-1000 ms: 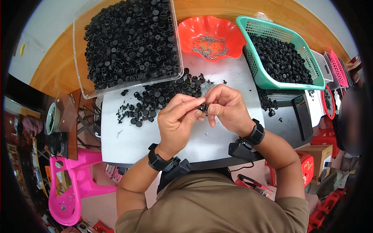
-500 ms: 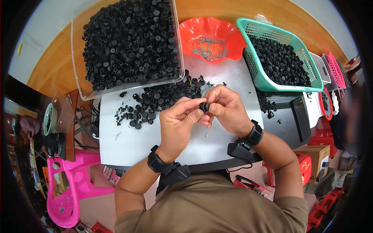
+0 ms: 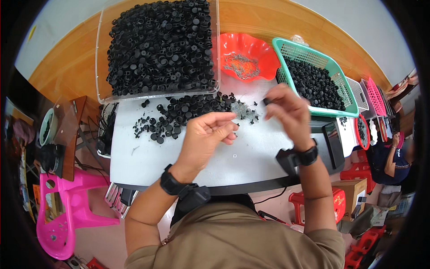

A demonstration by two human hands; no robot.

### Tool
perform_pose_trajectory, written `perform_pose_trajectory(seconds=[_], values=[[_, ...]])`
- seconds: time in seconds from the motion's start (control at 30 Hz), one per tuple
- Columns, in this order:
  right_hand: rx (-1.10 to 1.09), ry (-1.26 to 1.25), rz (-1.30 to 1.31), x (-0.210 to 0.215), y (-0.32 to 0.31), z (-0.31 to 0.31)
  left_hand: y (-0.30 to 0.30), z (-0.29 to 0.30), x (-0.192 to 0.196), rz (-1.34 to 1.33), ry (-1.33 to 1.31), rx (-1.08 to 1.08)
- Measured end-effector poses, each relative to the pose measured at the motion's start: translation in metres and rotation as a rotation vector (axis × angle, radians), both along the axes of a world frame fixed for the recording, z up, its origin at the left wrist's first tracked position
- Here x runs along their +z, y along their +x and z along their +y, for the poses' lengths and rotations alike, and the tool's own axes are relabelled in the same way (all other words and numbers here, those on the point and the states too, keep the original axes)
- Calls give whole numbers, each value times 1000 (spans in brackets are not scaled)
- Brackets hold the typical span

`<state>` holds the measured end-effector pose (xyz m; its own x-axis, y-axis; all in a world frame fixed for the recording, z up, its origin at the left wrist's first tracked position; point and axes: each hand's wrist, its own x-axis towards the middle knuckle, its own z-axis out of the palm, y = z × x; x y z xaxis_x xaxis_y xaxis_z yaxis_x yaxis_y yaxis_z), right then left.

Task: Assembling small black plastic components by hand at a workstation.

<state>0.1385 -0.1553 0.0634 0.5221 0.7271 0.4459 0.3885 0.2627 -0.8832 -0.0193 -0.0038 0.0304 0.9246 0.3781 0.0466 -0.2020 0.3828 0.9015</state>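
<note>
My right hand (image 3: 289, 114), smeared by motion, is raised over the white work surface near the green basket. Pinched at its fingertips is a small round black plastic part (image 3: 267, 101), perhaps a cord lock. My left hand (image 3: 207, 139) hovers nearer to me, its thumb and forefinger apart, with nothing visible between them. Beyond it a pile of loose black plastic caps (image 3: 179, 112) spreads over the white sheet (image 3: 148, 168). A tangle of thin silver springs (image 3: 242, 110) lies between the two hands, just past the left fingertips.
A clear tub (image 3: 157, 97) heaped with black parts stands at the far left. Beside it is a red wavy bowl (image 3: 268, 58) with small metal pieces. The green basket (image 3: 316, 47) holds black parts. A pink stool (image 3: 58, 219) stands on the floor; another person (image 3: 396, 161) is at far right.
My hands, together on the black part before, have come apart. The right hand has carried it up and to the right; the left has stayed nearly in place, its fingers now loosened.
</note>
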Motion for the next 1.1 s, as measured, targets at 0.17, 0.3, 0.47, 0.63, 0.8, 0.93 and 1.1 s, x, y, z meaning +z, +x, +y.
perform_pose_trajectory(seconds=[0.17,0.3,0.47,0.63,0.8,0.93,1.1], values=[[-421,-45,-142,25,60,-51,-36,31,11,99,136,83],[-597,-168,-234,13,93,-73,-54,43,-6,126,53,131],[-745,-388,-733,6,106,-71,-71,41,-21,221,147,190],[-563,-161,-825,17,38,-25,-72,39,-21,287,277,189],[49,-467,-723,-14,-7,17,-66,38,-21,300,387,196],[79,-535,-811,-23,-18,36,-73,43,-22,341,493,282],[124,-571,-819,-21,-25,49,-92,58,-26,388,650,406]])
